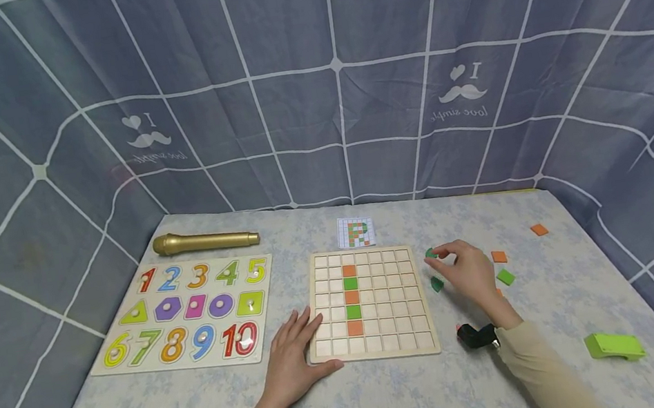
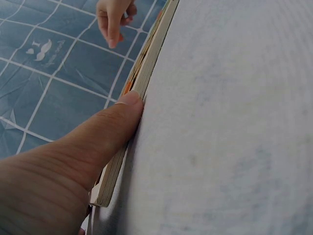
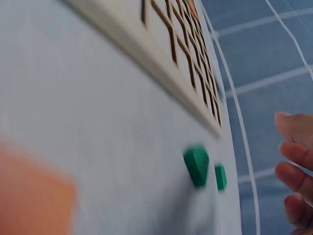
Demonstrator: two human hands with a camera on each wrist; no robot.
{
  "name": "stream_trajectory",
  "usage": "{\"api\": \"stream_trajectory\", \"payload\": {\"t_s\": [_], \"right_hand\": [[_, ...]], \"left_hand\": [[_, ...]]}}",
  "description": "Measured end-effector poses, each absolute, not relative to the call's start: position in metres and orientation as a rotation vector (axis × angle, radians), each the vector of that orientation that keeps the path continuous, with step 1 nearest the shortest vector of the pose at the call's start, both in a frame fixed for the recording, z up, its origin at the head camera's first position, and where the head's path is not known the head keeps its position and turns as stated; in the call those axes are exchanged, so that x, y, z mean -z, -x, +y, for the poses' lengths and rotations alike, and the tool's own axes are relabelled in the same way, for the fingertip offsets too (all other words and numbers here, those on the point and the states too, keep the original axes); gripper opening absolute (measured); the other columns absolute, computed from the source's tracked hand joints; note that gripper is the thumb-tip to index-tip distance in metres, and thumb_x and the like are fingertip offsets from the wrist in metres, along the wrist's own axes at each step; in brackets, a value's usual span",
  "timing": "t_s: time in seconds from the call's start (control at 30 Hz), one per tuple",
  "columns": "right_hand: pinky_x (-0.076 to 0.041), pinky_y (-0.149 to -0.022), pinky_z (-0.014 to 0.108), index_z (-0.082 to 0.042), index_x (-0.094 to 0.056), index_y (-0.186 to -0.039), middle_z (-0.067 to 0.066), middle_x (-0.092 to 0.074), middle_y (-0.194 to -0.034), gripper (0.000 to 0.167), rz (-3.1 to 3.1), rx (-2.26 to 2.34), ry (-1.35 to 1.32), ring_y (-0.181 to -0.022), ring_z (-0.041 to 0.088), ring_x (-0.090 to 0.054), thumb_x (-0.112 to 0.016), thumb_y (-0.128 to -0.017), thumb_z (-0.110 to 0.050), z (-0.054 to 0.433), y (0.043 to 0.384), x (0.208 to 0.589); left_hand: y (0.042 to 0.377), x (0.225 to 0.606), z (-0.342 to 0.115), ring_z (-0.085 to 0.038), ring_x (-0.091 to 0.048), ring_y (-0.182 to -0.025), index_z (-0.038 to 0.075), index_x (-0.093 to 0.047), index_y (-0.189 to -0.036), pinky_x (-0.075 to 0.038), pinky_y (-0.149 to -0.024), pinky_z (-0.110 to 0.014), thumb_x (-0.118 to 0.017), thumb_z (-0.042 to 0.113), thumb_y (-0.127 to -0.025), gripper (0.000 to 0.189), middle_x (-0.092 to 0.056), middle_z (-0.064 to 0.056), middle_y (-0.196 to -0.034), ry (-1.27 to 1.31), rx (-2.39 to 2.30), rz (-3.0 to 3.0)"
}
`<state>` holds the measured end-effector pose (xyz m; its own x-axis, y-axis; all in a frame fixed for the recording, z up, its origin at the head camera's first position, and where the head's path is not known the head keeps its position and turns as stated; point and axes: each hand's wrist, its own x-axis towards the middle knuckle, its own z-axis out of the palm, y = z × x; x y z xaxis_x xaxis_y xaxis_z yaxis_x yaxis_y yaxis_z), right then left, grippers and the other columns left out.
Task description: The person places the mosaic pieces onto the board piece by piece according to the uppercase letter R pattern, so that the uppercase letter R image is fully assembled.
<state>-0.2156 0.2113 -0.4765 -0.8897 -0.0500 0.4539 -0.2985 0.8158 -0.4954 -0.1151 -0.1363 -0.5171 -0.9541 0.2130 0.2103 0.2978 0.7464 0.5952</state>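
A wooden grid board [image 1: 398, 352] has a column of orange and green square tiles [image 1: 352, 297] in its cells. My left hand [image 1: 291, 357] rests at its lower left corner, fingers spread at the left side and thumb along the near edge [image 2: 128, 161]. Right of the board, my right hand [image 1: 467, 273] is over the table, thumb and fingertips right at a small dark green piece [image 1: 431, 253]. A second dark green piece [image 1: 436, 284] lies nearer. In the right wrist view, both green pieces [image 3: 197, 165] stand apart from the fingers [image 3: 293, 176].
Behind the board lies a pattern card [image 1: 355, 232]. A number and shape puzzle [image 1: 179, 315] and a gold microphone [image 1: 206, 240] are on the left. Loose orange tiles [image 1: 539, 230], a green tile [image 1: 505, 276] and a lime-green block [image 1: 615, 346] lie on the right.
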Motion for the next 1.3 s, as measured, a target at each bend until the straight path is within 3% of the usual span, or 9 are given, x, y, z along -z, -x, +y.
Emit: {"api": "stream_trajectory", "payload": {"t_s": [0.27,0.5,1.3], "right_hand": [[-0.037,-0.038,0.030,-0.005,-0.074,-0.098,0.012,-0.068,-0.088,0.032,-2.608,-0.759,-0.005,-0.062,0.026,-0.058,-0.078,-0.079,-0.032,0.243,0.220,0.476],[-0.039,-0.041,0.030,-0.006,-0.073,-0.103,0.010,-0.068,-0.092,0.040,-2.706,-0.785,0.178,-0.065,0.026,-0.060,-0.075,-0.080,-0.038,0.255,0.220,0.475],[-0.039,-0.043,0.030,-0.003,-0.070,-0.099,0.012,-0.066,-0.086,0.038,-2.841,-0.748,0.304,-0.059,0.022,-0.057,-0.077,-0.080,-0.035,0.265,0.214,0.484]], "left_hand": [[0.115,0.517,-0.136,-0.032,-0.023,-0.139,0.010,-0.054,-0.136,-0.015,-0.110,-0.050,-0.082,0.050,-0.065,0.086,-0.038,-0.011,-0.147,0.415,0.992,-2.813],[0.115,0.517,-0.136,-0.033,-0.023,-0.138,0.010,-0.054,-0.136,-0.016,-0.110,-0.050,-0.081,0.051,-0.065,0.087,-0.038,-0.011,-0.147,0.416,0.989,-2.813],[0.116,0.519,-0.137,-0.032,-0.022,-0.139,0.011,-0.053,-0.137,-0.015,-0.110,-0.050,-0.081,0.052,-0.066,0.087,-0.037,-0.010,-0.148,0.409,0.987,-2.831]]}}
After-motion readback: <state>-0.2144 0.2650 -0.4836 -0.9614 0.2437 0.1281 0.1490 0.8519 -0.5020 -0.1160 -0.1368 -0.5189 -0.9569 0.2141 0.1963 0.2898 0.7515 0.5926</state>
